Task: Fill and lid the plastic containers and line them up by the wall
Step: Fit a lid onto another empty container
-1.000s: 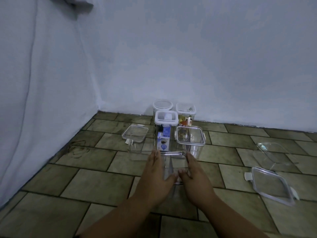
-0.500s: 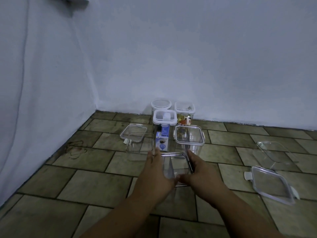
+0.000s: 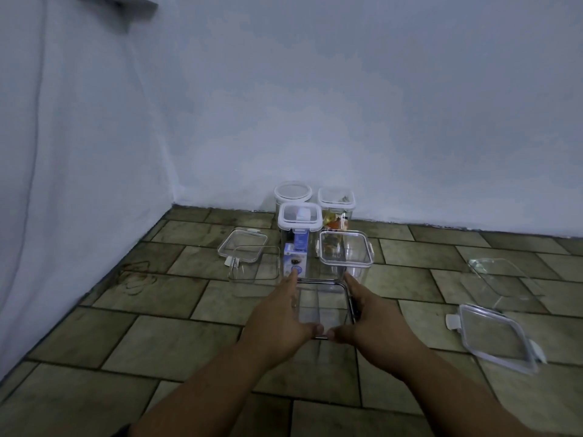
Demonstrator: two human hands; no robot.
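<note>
A clear, lidless container with a dark rim (image 3: 321, 305) stands on the tiled floor in front of me. My left hand (image 3: 277, 320) holds its left side and my right hand (image 3: 375, 320) its right side, with both thumbs meeting on the near rim. Just beyond it stand a lidded tall container holding a blue carton (image 3: 300, 216) and a lidded clear container (image 3: 345, 252). Against the wall are a round-lidded container (image 3: 292, 192) and a square-lidded one with colourful contents (image 3: 336, 197).
An open empty container (image 3: 255, 269) and a loose lid (image 3: 243, 247) lie to the left. On the right lie another open clear container (image 3: 501, 279) and a loose lid (image 3: 495, 337). White walls meet in a corner at the back left.
Both hands stay on the dark-rimmed container. My right hand has shifted its hold along the right rim; the container has barely moved.
</note>
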